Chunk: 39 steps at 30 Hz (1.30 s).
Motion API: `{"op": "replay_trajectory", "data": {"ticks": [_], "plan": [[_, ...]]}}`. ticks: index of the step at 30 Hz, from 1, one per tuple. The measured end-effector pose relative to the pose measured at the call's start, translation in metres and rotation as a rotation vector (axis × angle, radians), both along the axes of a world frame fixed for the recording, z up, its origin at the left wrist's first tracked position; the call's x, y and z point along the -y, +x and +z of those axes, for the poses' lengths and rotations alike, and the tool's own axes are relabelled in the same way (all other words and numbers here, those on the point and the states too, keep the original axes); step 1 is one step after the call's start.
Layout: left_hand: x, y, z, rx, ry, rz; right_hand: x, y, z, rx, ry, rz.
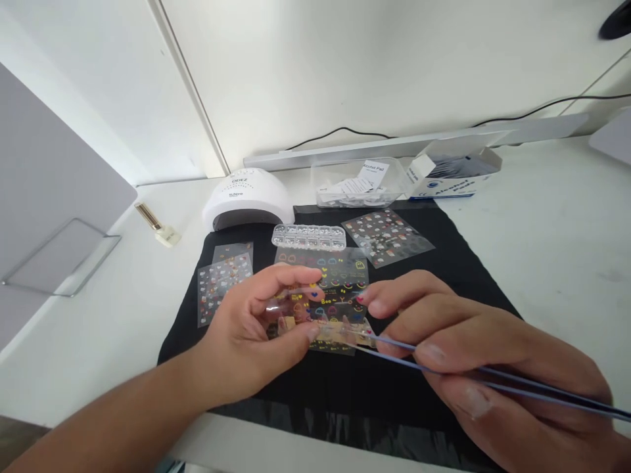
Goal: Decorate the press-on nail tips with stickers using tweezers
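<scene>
My left hand (251, 322) is closed, with thumb and fingertips pinching a clear plastic piece (277, 307) that catches the light; its exact outline is hard to make out. In my right hand (493, 355) is a pair of blue tweezers (409, 353), its thin tips pointing left, close to my left thumb. A small pinkish-red heart (360, 299) shows beside a right fingertip. Beneath both hands lies a clear sticker sheet (355, 257) with colourful doodles and lettering, partly hidden by the fingers.
A black cloth (305, 387) covers the table's middle. Around it are a rhinestone case (309, 238), more sticker sheets (388, 235) (221, 279), a white nail lamp (249, 197), a clear tub of packets (323, 197), an alcohol pad box (456, 180) and a polish bottle (165, 234).
</scene>
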State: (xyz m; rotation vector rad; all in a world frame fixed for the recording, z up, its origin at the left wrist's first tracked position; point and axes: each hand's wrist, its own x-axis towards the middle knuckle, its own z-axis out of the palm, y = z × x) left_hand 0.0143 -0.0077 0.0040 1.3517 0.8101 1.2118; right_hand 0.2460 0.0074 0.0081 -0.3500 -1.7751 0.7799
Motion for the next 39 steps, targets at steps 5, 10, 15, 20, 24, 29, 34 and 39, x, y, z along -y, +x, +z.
{"op": "replay_trajectory", "data": {"ticks": [5, 10, 15, 20, 24, 29, 34, 39], "plan": [[0.004, -0.001, 0.003, -0.044, 0.042, -0.084, 0.000, -0.002, 0.002, 0.060, -0.010, 0.087], [0.006, -0.003, 0.001, -0.027, 0.027, -0.116, 0.001, -0.002, -0.002, 0.007, -0.043, 0.072], [0.002, -0.002, -0.001, -0.034, 0.113, -0.008, 0.001, -0.003, -0.004, -0.012, -0.049, 0.038], [0.000, -0.001, 0.002, -0.075, 0.166, 0.104, 0.001, -0.006, -0.006, -0.039, -0.049, 0.019], [0.000, 0.001, 0.003, -0.090, 0.154, 0.108, 0.000, -0.006, -0.006, -0.051, -0.037, 0.017], [0.000, 0.003, 0.002, -0.090, 0.141, 0.116, -0.001, -0.006, -0.002, -0.012, -0.049, 0.028], [0.001, 0.006, 0.000, -0.093, 0.089, 0.092, -0.001, -0.009, -0.003, -0.021, -0.067, 0.060], [0.001, 0.004, -0.003, -0.030, 0.062, 0.077, -0.003, -0.010, -0.011, -0.137, -0.137, 0.060]]}}
